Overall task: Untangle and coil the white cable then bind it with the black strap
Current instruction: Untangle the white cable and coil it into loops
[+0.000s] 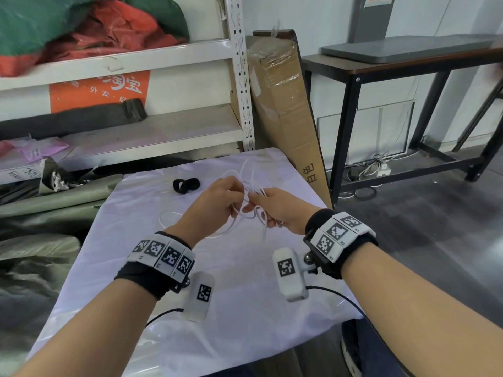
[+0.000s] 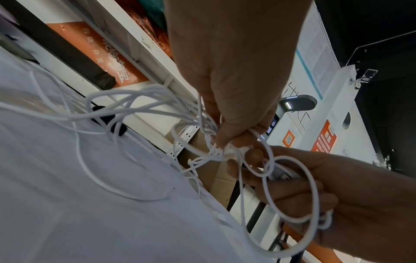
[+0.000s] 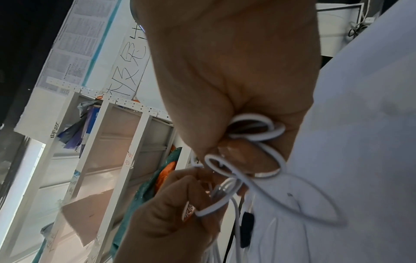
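Note:
The tangled white cable hangs in a knot between my two hands above the white cloth-covered table. My left hand pinches strands of the knot at its fingertips. My right hand grips several small loops and a cable end in its curled fingers. Loose cable loops trail down onto the cloth to the left. The black strap lies curled on the cloth beyond my left hand, untouched; it also shows as a dark strap in the right wrist view.
A white metal shelf with bags stands behind the table at the left. A tall cardboard box leans at the table's far right corner. A dark table stands further right. Grey-green bundles lie along the left side.

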Demonstrator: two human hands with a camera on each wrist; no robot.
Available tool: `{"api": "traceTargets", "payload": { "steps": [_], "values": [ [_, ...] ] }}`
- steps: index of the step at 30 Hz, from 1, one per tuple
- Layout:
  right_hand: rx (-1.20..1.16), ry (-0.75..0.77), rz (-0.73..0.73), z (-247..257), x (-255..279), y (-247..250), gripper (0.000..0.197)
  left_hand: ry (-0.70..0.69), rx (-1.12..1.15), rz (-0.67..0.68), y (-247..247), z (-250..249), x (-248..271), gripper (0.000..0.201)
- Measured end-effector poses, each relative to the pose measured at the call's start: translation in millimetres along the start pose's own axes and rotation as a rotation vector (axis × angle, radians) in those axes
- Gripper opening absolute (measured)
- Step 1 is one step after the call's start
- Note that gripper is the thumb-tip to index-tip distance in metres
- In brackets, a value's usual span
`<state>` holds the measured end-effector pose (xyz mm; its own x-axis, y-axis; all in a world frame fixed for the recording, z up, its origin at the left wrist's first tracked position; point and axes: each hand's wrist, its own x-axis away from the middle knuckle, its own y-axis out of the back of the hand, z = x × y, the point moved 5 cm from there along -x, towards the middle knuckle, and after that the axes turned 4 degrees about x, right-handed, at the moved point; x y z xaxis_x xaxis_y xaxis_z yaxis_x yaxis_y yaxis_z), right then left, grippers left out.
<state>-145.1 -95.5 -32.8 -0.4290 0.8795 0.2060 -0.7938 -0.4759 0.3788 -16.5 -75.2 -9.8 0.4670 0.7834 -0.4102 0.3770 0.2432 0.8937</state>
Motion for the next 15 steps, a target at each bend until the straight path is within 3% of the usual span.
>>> {"api": "traceTargets", "payload": {
  "steps": [3, 7, 13, 15],
  "values": [
    [-0.014, 0.013, -0.021, 0.0, 0.7, 1.6, 0.035, -0.05, -0.009, -0.027, 1.9, -5.2, -0.9, 0.028],
    [-0.001, -0.006, -0.179, -3.6, -0.2, 17.7, 0.037, -0.101, -0.104, -0.013, 5.6, -4.3, 9.2, 0.028],
    [-0.217, -0.056, -0.445, -22.6, -9.3, 39.4, 0.03, -0.029, -0.221, 0.125, 17.6, 12.7, 17.9, 0.034],
    [-0.303, -0.208, -0.476, -32.8, -8.6, 43.3, 0.035, 0.037, -0.2, 0.092, 22.7, 25.0, 18.0, 0.037]
  ]
}}
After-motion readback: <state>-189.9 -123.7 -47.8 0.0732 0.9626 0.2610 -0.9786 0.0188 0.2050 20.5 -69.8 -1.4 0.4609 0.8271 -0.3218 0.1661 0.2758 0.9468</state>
